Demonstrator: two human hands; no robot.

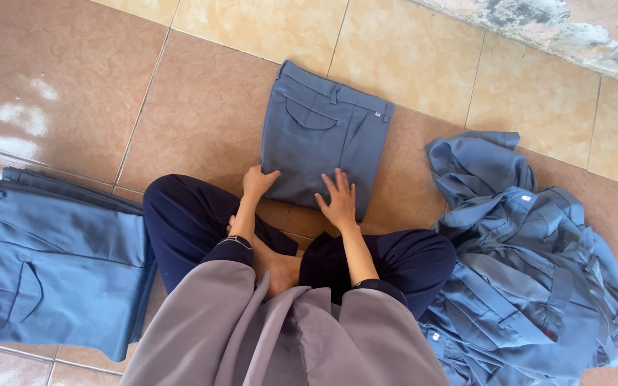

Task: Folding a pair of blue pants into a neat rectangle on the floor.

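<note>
On the tiled floor (202, 107), just beyond the person's crossed legs (194, 221), a folded pair of blue-grey trousers (323, 136) is lying flat, waistband at the far edge and pocket facing up. The left hand (257, 181) is curling its fingers over the near left corner of the fold, pinching the cloth edge. The right hand (339, 200) is pressing down open-palmed, fingers spread, on the near right part, gripping nothing. Bare tile is showing all around the far and left sides of the fold. At the left, a neat stack of folded trousers (51, 264) is sitting close against the knee. At the right, a loose heap of blue garments (531, 271) is crowding the other knee, leaving only a narrow strip of floor beside the fold.
</note>
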